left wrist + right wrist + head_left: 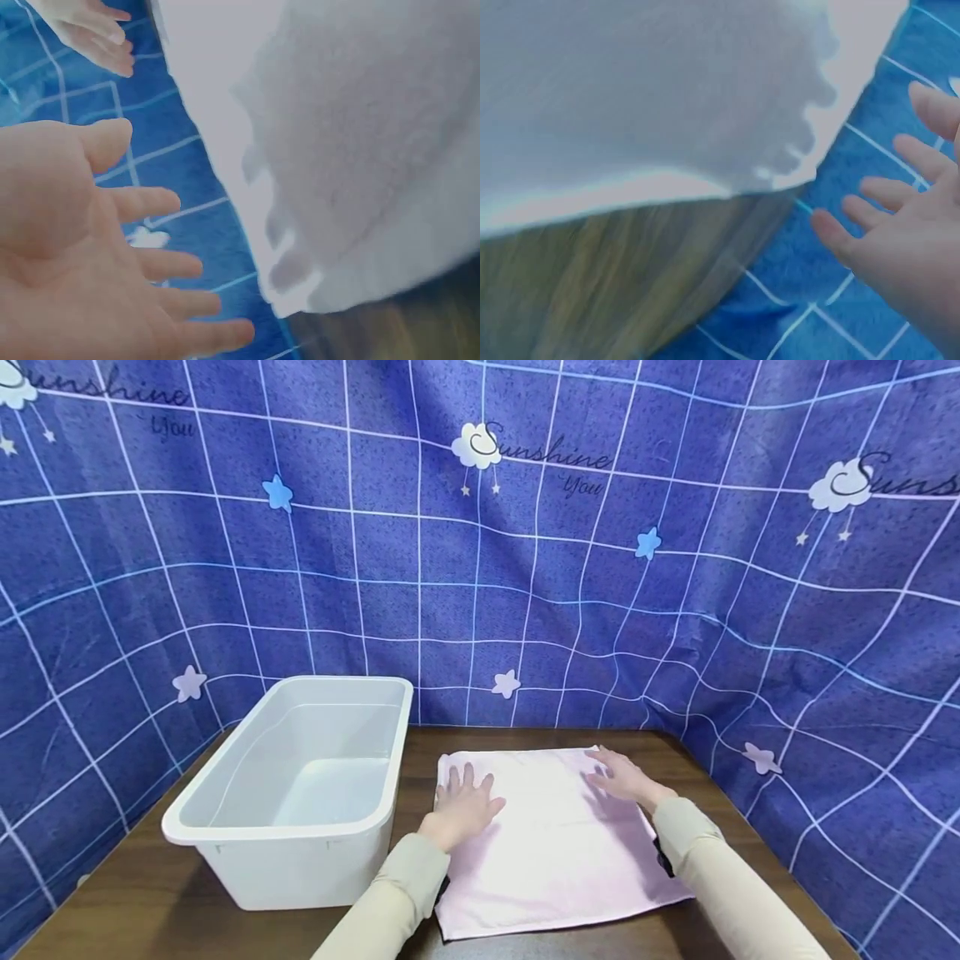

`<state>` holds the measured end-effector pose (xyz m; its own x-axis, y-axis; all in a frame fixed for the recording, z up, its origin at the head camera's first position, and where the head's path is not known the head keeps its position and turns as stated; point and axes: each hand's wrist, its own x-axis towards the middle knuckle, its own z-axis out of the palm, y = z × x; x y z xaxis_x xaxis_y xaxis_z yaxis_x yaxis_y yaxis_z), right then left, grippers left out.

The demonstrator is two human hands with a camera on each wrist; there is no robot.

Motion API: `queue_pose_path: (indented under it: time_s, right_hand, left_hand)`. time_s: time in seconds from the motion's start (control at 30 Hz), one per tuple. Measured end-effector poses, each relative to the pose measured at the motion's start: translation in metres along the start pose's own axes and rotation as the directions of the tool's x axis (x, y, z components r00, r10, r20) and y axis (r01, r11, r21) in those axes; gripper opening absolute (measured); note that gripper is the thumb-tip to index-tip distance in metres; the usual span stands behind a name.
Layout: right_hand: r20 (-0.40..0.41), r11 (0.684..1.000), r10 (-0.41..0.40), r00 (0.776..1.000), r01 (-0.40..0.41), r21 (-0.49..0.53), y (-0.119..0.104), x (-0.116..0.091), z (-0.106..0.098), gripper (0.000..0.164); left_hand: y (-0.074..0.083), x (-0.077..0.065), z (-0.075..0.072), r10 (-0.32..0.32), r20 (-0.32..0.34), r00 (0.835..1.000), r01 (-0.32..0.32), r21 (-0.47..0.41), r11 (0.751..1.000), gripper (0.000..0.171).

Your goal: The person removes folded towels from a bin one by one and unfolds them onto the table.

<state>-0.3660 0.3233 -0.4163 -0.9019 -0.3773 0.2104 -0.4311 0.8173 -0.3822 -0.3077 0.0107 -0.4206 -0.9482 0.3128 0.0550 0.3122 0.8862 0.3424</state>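
Note:
A pale pink towel [555,852] lies spread flat on the brown table, its near right corner reaching toward the right forearm. Over its left side is my left hand [463,810], fingers straight and spread. My right hand [622,775] is over the far right part of the towel, fingers extended. Both wrist views show a gap between hand and cloth: the left hand [82,255] and the right hand [915,225] hold nothing, and finger shadows fall on the towel [360,135]. The left wrist view also catches the other hand at its upper left.
To the left of the towel stands a deep white plastic tub [300,872] with nothing visible inside. The dark wooden table [142,893] carries both. A blue gridded curtain [480,552] with stars and clouds hangs around the back and sides.

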Motion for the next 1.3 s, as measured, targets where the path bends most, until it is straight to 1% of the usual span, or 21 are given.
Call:
queue_pose_path:
  time_s: [0.07, 0.13, 0.27, 0.4, 0.53, 0.67, 0.77, 0.87, 0.97, 1.07, 1.1, 1.13, 1.17, 1.23, 1.3]
  right_hand:
    - [0.027, 0.999, 0.047, 0.999, -0.046, -0.015, -0.003, 0.008, 0.008, 0.051]
    - [0.063, 0.994, 0.102, 0.993, -0.099, -0.037, -0.004, 0.014, 0.015, 0.052]
    - [0.116, 0.986, 0.151, 0.982, -0.141, -0.090, 0.000, 0.022, 0.028, 0.050]
    - [0.181, 0.979, 0.180, 0.967, -0.158, -0.132, 0.004, 0.020, 0.033, 0.049]
    - [0.197, 0.970, 0.201, 0.960, -0.166, -0.178, 0.007, 0.018, 0.034, 0.050]
    - [0.191, 0.963, 0.236, 0.953, -0.204, -0.175, 0.004, 0.020, 0.033, 0.052]
    - [0.189, 0.957, 0.267, 0.945, -0.237, -0.170, 0.000, 0.023, 0.032, 0.053]
    - [0.190, 0.949, 0.290, 0.938, -0.256, -0.187, -0.001, 0.025, 0.032, 0.054]
    - [0.195, 0.939, 0.321, 0.927, -0.284, -0.196, 0.001, 0.026, 0.034, 0.055]
    - [0.200, 0.935, 0.342, 0.918, -0.310, -0.175, 0.008, 0.026, 0.036, 0.059]
    - [0.200, 0.936, 0.341, 0.918, -0.311, -0.166, 0.011, 0.027, 0.037, 0.061]
    - [0.189, 0.942, 0.322, 0.928, -0.295, -0.157, 0.019, 0.028, 0.041, 0.065]
    - [0.192, 0.944, 0.319, 0.928, -0.294, -0.149, 0.021, 0.029, 0.042, 0.067]
    - [0.200, 0.945, 0.319, 0.927, -0.294, -0.143, 0.019, 0.030, 0.040, 0.070]
    - [0.201, 0.946, 0.317, 0.927, -0.293, -0.138, 0.013, 0.030, 0.037, 0.069]
  left_hand:
    - [-0.002, 0.006, 0.001, -0.049, 0.033, 0.998, 0.049, -0.008, 0.999, 0.060]
    - [-0.004, 0.009, 0.004, -0.072, 0.071, 0.995, 0.073, -0.022, 0.997, 0.062]
    - [-0.011, 0.011, 0.012, -0.074, 0.138, 0.988, 0.083, -0.061, 0.995, 0.067]
    - [-0.016, 0.010, 0.019, -0.078, 0.156, 0.985, 0.090, -0.070, 0.993, 0.074]
    - [-0.016, 0.011, 0.019, -0.091, 0.159, 0.983, 0.101, -0.055, 0.993, 0.077]
    - [-0.016, 0.014, 0.017, -0.118, 0.159, 0.980, 0.123, -0.026, 0.992, 0.079]
    - [-0.016, 0.015, 0.018, -0.131, 0.142, 0.981, 0.134, -0.015, 0.991, 0.081]
    - [-0.016, 0.016, 0.019, -0.139, 0.123, 0.983, 0.142, -0.016, 0.990, 0.082]
    - [-0.016, 0.016, 0.021, -0.148, 0.118, 0.982, 0.151, -0.021, 0.988, 0.082]
    - [-0.017, 0.016, 0.023, -0.158, 0.122, 0.980, 0.162, -0.021, 0.987, 0.082]
    - [-0.017, 0.015, 0.023, -0.160, 0.122, 0.980, 0.164, -0.022, 0.986, 0.082]
    - [-0.017, 0.015, 0.022, -0.160, 0.119, 0.980, 0.164, -0.021, 0.986, 0.083]
    - [-0.017, 0.015, 0.022, -0.159, 0.118, 0.980, 0.162, -0.017, 0.987, 0.083]
    - [-0.017, 0.015, 0.021, -0.156, 0.116, 0.981, 0.158, -0.013, 0.987, 0.083]
    - [-0.016, 0.014, 0.020, -0.145, 0.114, 0.983, 0.148, -0.018, 0.989, 0.083]
